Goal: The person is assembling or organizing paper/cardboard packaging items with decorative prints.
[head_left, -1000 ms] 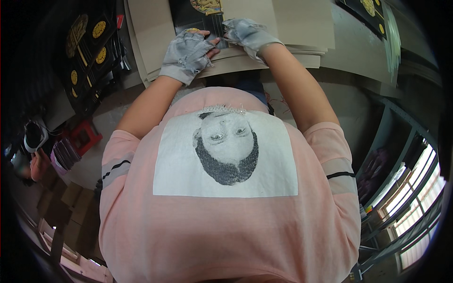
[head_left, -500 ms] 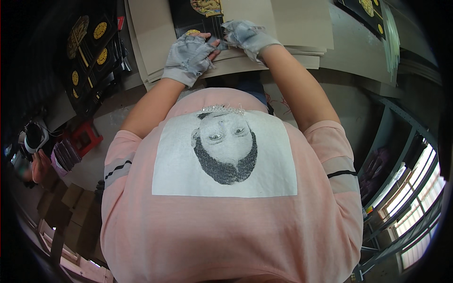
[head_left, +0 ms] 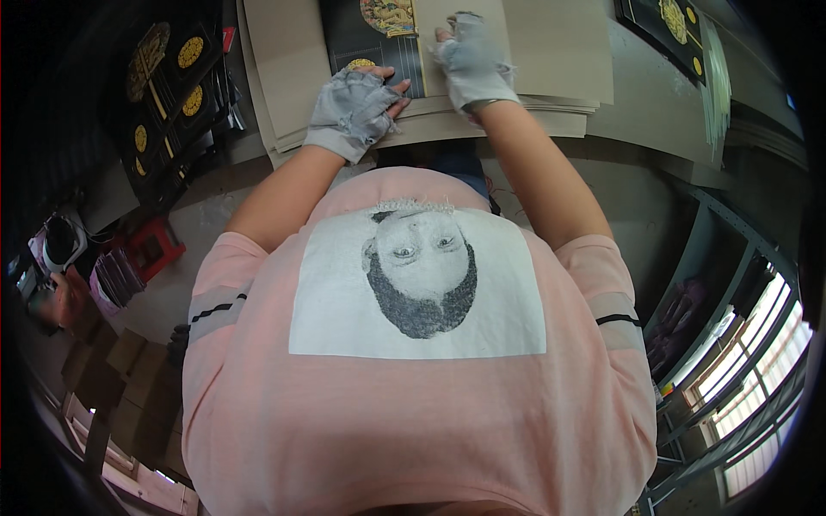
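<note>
A black printed sheet with gold round patterns and a coloured emblem lies on a stack of grey-beige boards at the top of the view. My left hand, in a frayed grey fingerless glove, rests over the near edge of that sheet with its bare fingertips spread. To the right of the sheet, my right hand, gloved the same way, is over the boards, apart from the sheet. Its fingers are blurred and partly hidden by the glove, so I cannot make out anything in them.
Black-and-gold printed pieces lie in piles on the left. Another black-and-gold stack sits at the upper right, beside pale layered sheets. A red stool, cardboard boxes and a metal frame stand around me.
My right hand has moved right and away from me, off the black sheet's right edge, which now shows. My left hand stays on the sheet's near edge.
</note>
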A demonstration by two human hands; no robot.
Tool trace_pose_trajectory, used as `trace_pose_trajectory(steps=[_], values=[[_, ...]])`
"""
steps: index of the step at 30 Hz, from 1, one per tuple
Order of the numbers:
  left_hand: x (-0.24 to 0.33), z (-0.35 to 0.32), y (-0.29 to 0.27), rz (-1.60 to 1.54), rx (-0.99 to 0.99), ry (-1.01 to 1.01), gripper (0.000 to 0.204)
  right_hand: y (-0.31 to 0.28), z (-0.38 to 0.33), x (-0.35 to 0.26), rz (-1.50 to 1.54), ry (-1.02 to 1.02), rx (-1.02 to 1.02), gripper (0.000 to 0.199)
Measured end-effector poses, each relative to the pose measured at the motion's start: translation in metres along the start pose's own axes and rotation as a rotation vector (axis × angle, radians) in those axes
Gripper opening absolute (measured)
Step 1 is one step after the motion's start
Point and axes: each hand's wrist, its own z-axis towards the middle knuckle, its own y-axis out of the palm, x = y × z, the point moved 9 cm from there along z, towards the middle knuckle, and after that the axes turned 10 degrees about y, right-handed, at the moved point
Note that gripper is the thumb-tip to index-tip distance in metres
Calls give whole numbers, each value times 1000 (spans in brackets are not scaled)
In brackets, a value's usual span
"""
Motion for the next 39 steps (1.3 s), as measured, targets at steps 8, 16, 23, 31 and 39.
trace_pose_trajectory(steps=[8, 16, 23, 31, 39], values=[[3, 11, -9, -52, -98, -23, 30, 29, -41, -70, -284, -447, 125, 59], [-132, -103, 11, -1039, 799, -1000, 37, 57, -47, -65, -459, -534, 108, 63], [-62, -3, -31, -508, 561, -306, 62, 60, -47, -64, -508, -520, 22, 67], [-55, 25, 14, -532, 374, -218, 73, 73, -42, -51, -629, -509, -76, 73], [-111, 94, 18, -406, 227, -184, 69, 65, -43, -67, -576, -467, -122, 77]])
